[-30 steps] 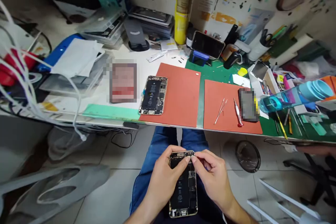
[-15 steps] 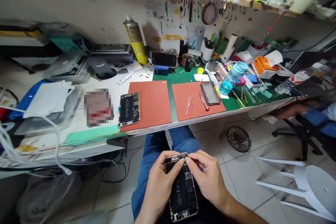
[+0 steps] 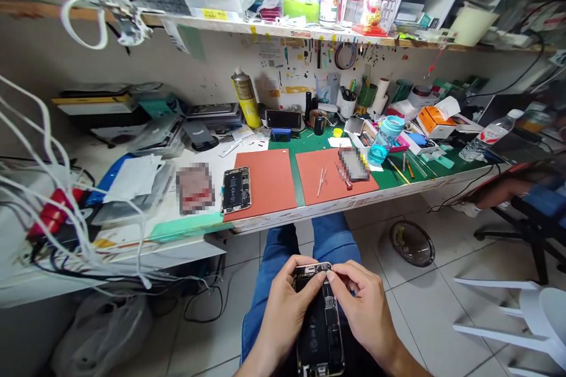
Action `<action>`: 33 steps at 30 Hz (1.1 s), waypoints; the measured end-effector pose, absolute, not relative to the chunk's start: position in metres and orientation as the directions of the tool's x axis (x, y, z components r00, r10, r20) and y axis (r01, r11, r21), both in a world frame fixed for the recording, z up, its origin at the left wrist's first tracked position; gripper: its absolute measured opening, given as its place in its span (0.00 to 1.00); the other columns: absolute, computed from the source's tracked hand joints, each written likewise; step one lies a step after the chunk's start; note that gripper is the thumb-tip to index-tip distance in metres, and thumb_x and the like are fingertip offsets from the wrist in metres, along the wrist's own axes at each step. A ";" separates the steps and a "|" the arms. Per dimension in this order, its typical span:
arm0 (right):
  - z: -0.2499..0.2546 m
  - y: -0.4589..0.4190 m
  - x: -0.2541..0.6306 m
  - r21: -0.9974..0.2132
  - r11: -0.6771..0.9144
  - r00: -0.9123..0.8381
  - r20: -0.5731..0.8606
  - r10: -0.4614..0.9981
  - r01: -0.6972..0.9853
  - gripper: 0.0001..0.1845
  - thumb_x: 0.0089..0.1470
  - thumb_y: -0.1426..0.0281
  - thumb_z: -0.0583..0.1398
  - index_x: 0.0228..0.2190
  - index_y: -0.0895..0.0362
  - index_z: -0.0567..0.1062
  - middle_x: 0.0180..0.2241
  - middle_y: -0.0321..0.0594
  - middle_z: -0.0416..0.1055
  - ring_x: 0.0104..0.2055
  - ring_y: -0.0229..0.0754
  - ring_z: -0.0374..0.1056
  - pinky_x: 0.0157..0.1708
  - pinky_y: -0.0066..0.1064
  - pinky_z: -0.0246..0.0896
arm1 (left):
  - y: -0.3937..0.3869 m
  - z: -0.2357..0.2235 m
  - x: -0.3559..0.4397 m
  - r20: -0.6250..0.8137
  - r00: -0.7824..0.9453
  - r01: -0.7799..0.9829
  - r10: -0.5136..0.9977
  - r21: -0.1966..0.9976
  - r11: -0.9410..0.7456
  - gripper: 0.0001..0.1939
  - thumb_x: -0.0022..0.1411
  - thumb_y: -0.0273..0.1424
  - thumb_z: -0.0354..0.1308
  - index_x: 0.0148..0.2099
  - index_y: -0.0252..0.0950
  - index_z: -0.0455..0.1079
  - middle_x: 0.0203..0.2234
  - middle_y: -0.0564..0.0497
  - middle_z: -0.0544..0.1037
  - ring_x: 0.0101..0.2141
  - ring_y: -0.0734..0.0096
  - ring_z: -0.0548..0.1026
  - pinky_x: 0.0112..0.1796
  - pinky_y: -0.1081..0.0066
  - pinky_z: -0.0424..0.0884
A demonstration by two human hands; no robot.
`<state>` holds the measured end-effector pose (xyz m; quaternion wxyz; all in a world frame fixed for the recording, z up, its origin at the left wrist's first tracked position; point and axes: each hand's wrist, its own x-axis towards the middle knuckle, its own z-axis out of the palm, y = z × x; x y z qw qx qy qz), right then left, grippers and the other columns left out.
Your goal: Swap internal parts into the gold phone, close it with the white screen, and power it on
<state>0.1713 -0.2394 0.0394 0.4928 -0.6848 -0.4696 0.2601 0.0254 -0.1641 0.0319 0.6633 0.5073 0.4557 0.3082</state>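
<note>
An opened phone (image 3: 321, 330), its battery and circuit boards exposed, lies on my lap over blue jeans. My left hand (image 3: 287, 306) wraps the phone's left side, thumb pressed near its top edge. My right hand (image 3: 360, 303) pinches at the phone's top right corner, fingers curled; whether anything small sits in the pinch I cannot make out. A second opened phone (image 3: 236, 189) rests on the workbench at the left edge of an orange mat (image 3: 265, 182).
A second orange mat (image 3: 329, 179) carries tweezers (image 3: 321, 181) and a red-handled screwdriver (image 3: 344, 178). A yellow spray can (image 3: 246, 99), a teal bottle (image 3: 384, 139), a water bottle (image 3: 489, 135), stacked trays and white cables (image 3: 53, 200) crowd the bench. A white stool (image 3: 522, 312) and a round lid (image 3: 412, 242) are on the floor.
My head has tilted up and back, so the shelf above the bench now shows. Both hands keep the same grip on the phone in my lap.
</note>
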 end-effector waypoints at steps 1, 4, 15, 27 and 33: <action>0.039 -0.240 0.170 -0.924 -0.082 0.425 0.092 0.901 0.374 0.15 0.68 0.60 0.62 0.35 0.53 0.86 0.28 0.35 0.74 0.27 0.36 0.67 0.27 0.27 0.59 | -0.164 0.032 0.025 -0.281 0.394 0.057 0.875 0.958 0.282 0.23 0.57 0.49 0.74 0.43 0.36 0.76 0.35 0.49 0.81 0.36 0.65 0.76 0.39 0.69 0.73; 0.037 -0.238 0.168 -0.941 -0.110 0.405 0.032 0.914 0.321 0.18 0.69 0.56 0.61 0.38 0.53 0.86 0.30 0.38 0.76 0.29 0.38 0.69 0.30 0.27 0.62 | -0.158 0.034 0.023 -0.264 0.379 0.038 0.887 0.962 0.270 0.23 0.56 0.48 0.75 0.41 0.36 0.77 0.33 0.50 0.80 0.35 0.66 0.76 0.38 0.69 0.73; 0.056 -0.192 0.174 -0.944 -0.305 0.044 -0.301 0.952 0.125 0.32 0.68 0.43 0.58 0.41 0.59 0.83 0.22 0.33 0.63 0.24 0.37 0.59 0.27 0.29 0.53 | -0.077 0.058 0.011 -0.286 0.197 -0.150 0.938 0.936 0.318 0.32 0.51 0.51 0.78 0.50 0.35 0.77 0.38 0.45 0.84 0.35 0.60 0.82 0.39 0.63 0.79; 0.055 -0.012 0.184 -0.918 -0.278 0.169 -0.237 0.957 0.282 0.29 0.68 0.48 0.57 0.30 0.59 0.79 0.21 0.32 0.62 0.24 0.37 0.57 0.25 0.28 0.52 | -0.003 0.032 -0.032 0.218 -0.100 0.385 0.971 0.908 -0.164 0.15 0.78 0.38 0.56 0.59 0.41 0.77 0.47 0.47 0.86 0.41 0.66 0.86 0.46 0.69 0.82; 0.046 0.018 0.182 -0.866 -0.340 0.176 -0.295 0.939 0.367 0.26 0.68 0.52 0.56 0.28 0.57 0.79 0.24 0.36 0.71 0.26 0.39 0.62 0.25 0.27 0.51 | 0.024 0.019 -0.020 0.610 0.271 0.518 0.745 0.560 -0.647 0.15 0.74 0.20 0.58 0.58 0.36 0.78 0.40 0.50 0.87 0.37 0.72 0.86 0.47 0.76 0.79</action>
